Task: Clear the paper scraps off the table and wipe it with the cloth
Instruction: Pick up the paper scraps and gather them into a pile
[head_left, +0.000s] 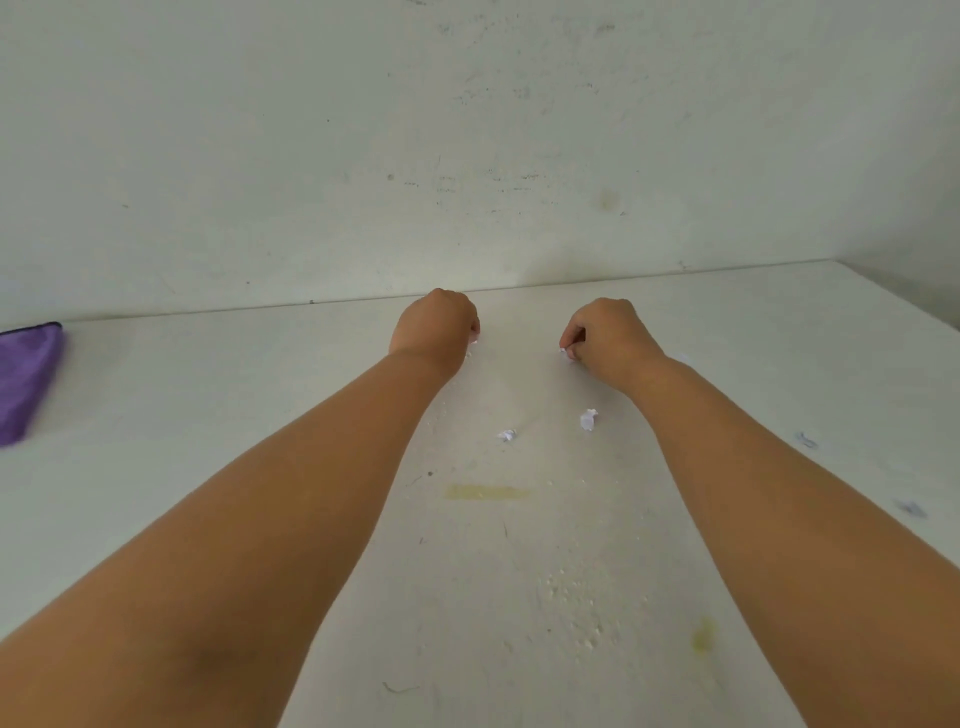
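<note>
Head view: two paper scraps (588, 419) (507, 434) are seen lying loose at the centre of the white tabletop (519, 571), between the forearms. Above them, the left hand (436, 328) is curled shut, with something white barely visible at its fingertips. The right hand (605, 335) is pinched on a small white scrap (563, 352). A purple cloth (26, 382) is laid at the left edge.

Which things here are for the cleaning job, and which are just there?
For the job:
- paper scraps: one and another lying loose on the table
- a scrap pinched in the right hand
- left hand, closed, bits of white by its fingers
- purple cloth, far left, untouched

Just there:
- yellowish stain
- marked wall
</note>
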